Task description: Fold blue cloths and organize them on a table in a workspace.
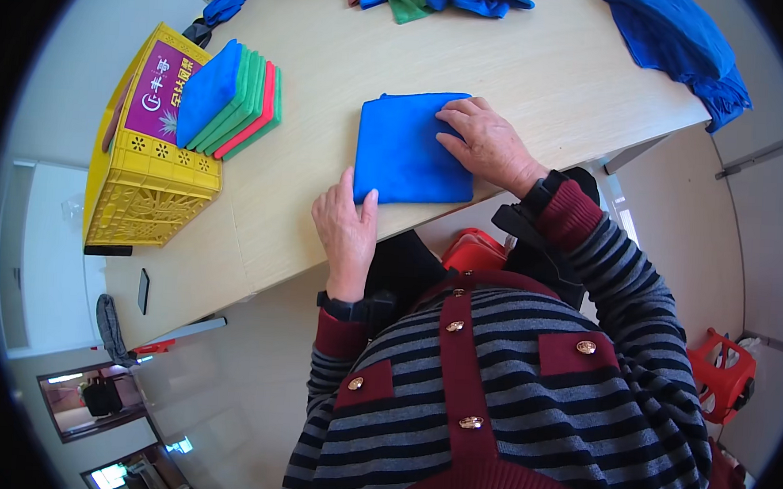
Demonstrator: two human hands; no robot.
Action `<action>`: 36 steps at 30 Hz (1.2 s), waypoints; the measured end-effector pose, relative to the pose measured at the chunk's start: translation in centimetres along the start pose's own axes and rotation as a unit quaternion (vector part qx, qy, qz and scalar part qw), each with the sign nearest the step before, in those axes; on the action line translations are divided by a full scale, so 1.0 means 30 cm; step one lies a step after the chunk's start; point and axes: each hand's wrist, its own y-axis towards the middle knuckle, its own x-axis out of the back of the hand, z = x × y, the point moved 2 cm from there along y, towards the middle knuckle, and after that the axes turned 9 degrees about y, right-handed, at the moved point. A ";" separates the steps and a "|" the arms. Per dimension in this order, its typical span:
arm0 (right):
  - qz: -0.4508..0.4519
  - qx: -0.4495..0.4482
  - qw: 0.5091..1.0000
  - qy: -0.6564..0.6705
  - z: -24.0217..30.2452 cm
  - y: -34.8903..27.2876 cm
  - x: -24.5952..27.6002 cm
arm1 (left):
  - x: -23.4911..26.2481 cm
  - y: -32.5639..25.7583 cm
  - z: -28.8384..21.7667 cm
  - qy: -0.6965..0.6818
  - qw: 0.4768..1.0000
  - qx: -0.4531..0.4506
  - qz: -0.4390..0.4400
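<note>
L fingers (347, 187), R fingers (459, 115) (parted) touching blue cloth (402, 153)

White lettering (155, 88) — purple crate label (172, 74)

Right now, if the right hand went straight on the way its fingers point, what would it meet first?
Probably the folded blue cloth, since the fingers of the right hand lie over it. Past its far edge comes tabletop. Whether they press or hover is unclear.
</note>
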 end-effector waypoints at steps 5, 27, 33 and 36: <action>0.038 -0.005 0.999 -0.026 0.057 0.055 -0.010 | 0.045 0.015 -0.016 0.027 0.999 0.011 0.018; 0.031 -0.063 0.994 -0.087 0.009 0.053 -0.154 | -0.192 0.253 -0.084 -0.028 0.988 -0.111 0.108; 0.042 -0.099 0.987 -0.120 -0.026 0.055 -0.132 | -0.184 0.249 -0.088 0.001 0.990 -0.084 0.116; 0.034 -0.102 0.986 -0.125 -0.059 0.045 -0.123 | -0.182 0.251 -0.084 0.005 0.991 -0.073 0.116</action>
